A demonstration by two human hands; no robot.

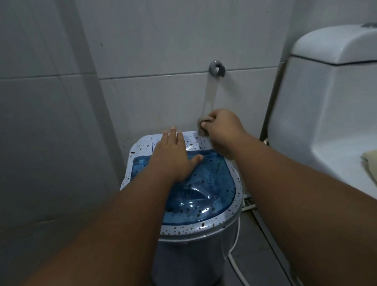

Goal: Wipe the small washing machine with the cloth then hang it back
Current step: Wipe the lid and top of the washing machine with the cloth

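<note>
Head view: right hand [222, 127] grips the cloth [210, 91], which hangs long from the far hook [216, 68]. Left hand [173, 158] lies flat on the washing machine [201, 188], just left.

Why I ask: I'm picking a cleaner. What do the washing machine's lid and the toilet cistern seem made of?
Washing machine lid: likely translucent blue plastic with a glossy finish; bright glints sit on it and shapes inside the tub show through. Toilet cistern: probably glazed white ceramic; smooth, rounded, with a soft even sheen, though moulded plastic cannot be ruled out.
</note>
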